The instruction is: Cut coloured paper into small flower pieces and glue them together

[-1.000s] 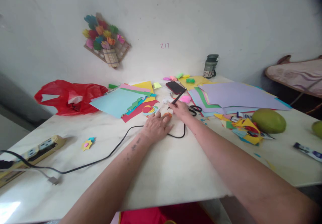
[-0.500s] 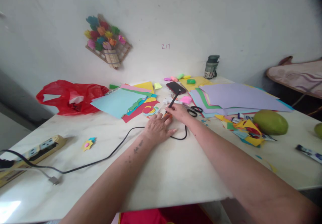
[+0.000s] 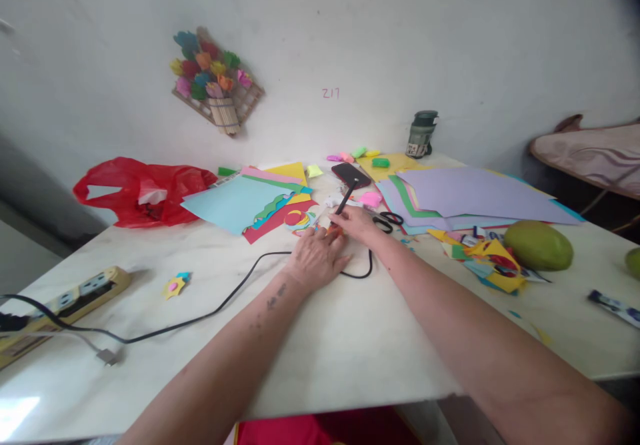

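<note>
My right hand (image 3: 353, 223) is closed around a slim black pencil (image 3: 347, 197), its upper end leaning away toward the wall. The pencil's lower end is hidden by my fingers. Beside it, my left hand (image 3: 319, 256) lies flat on the table with thumb and fingers apart. Its fingertips touch a small orange paper piece (image 3: 336, 231), mostly covered by the hands. Black-handled scissors (image 3: 385, 223) lie just right of my right wrist, partly hidden. Cut paper circles (image 3: 297, 218) in red and yellow sit beyond my left fingers.
A black cable (image 3: 220, 308) runs from the power strip (image 3: 70, 305) under my hands. Coloured sheets lie left and right, near a phone (image 3: 351, 174). A red plastic bag (image 3: 145, 195), a bottle (image 3: 423, 134), paper scraps (image 3: 493, 261) and a green fruit (image 3: 537, 245) surround the work.
Both hands keep nearly the same place and hold; the pencil's tilt differs only slightly. The whole view has shifted a little.
</note>
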`<state>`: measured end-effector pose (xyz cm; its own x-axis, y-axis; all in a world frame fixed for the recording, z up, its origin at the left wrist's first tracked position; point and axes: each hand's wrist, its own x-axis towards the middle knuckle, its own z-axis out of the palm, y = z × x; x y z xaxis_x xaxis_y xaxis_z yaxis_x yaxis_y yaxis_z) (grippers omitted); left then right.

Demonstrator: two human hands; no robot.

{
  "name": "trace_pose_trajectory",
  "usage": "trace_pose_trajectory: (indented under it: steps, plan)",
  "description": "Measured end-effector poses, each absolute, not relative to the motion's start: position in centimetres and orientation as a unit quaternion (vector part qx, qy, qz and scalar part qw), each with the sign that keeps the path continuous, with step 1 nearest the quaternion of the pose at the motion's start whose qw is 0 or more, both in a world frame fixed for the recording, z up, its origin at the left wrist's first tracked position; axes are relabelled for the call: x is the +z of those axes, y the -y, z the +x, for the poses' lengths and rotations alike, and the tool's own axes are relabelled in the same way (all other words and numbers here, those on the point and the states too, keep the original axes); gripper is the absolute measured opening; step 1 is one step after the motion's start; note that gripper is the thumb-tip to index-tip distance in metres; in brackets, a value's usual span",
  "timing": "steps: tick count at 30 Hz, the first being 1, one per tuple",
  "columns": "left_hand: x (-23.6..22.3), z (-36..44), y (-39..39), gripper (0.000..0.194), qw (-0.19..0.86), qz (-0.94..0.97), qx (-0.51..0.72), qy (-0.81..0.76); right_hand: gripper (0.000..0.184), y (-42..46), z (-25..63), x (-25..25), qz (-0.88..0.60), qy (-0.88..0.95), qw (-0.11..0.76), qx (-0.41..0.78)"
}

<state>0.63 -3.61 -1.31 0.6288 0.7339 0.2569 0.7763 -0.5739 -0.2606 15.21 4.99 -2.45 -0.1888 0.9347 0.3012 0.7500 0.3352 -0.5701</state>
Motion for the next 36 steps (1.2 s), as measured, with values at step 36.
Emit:
trace_pose_trajectory:
  steps: [36]
  plan:
    - [-1.38, 1.19, 4.32, 0.041, 0.147, -0.863, -0.061, 0.48, 0.033, -4.7, 15.01, -2.22, -0.538, 0.765, 0.302, 0.188]
